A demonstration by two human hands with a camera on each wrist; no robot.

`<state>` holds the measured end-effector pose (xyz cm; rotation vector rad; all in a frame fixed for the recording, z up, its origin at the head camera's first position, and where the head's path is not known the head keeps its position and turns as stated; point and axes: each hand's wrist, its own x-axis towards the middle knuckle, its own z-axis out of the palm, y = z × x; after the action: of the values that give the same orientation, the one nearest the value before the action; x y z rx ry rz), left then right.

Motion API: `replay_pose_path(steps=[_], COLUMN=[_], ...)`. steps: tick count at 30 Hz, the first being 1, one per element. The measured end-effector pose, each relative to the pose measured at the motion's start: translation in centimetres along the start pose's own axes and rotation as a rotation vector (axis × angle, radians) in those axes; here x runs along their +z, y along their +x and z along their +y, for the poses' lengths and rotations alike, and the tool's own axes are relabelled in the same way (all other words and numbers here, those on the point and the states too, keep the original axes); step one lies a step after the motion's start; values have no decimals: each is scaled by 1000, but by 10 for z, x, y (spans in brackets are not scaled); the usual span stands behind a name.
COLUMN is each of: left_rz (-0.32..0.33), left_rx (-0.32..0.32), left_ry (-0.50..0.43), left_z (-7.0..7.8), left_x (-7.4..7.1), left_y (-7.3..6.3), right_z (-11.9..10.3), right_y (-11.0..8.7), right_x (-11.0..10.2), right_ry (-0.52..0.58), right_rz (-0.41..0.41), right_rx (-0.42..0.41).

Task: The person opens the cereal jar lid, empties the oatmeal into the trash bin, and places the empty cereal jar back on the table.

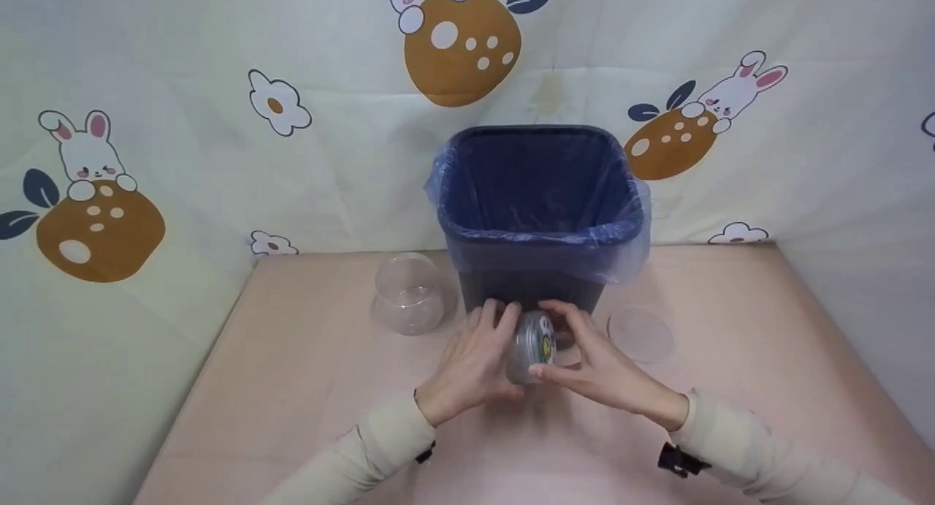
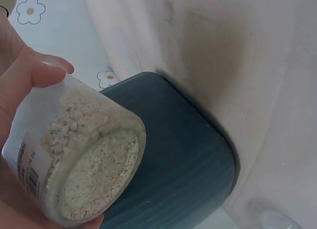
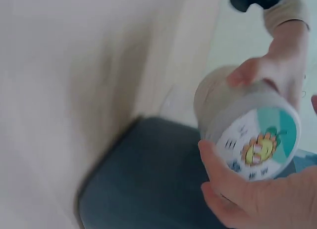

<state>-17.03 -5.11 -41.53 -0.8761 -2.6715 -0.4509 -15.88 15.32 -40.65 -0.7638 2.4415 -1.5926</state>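
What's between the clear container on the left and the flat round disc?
The head view shows the left hand, the jar, the right hand and part of the bin there.

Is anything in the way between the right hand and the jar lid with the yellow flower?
Nope, nothing that I can see. The right hand is right at the lid, with fingers at its edge. The left hand holds the jar. The bin stands beyond them, not in between.
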Motion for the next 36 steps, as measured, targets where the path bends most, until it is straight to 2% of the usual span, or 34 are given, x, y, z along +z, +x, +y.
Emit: replay_pose_path(steps=[2, 4, 7, 9, 14, 16, 18, 24, 31, 36], left_rz=[7, 7, -18, -61, -223, -270, -298, -325, -314, -293], left_rx=[6, 14, 30, 46, 86, 91, 92, 92, 53, 38], left_ry=[17, 18, -19, -75, -296, -365, -412, -497, -570, -622], left_z=[1, 1, -1, -4, -18, -27, -35, -53, -66, -73], left_x=[0, -1, -2, -3, -5, -5, -4, -5, -14, -21], left_y=[1, 2, 3, 4, 5, 4, 2, -5, -17, -23], right_z=[1, 3, 8, 11, 19, 21, 25, 47, 78, 88], right_y=[2, 2, 2, 0, -4, -6, -8, -10, -13, -15], right_x=[1, 2, 2, 1, -5, -8, -11, -27, -44, -50], right_ry=[28, 22, -29, -117, -406, -482, -527, -581, -701, -787], right_rz=[14, 31, 30, 22, -8, -28, -53, -193, -384, -437], right_rx=[19, 3, -98, -196, -465, -530, -550, -491, -305, -198])
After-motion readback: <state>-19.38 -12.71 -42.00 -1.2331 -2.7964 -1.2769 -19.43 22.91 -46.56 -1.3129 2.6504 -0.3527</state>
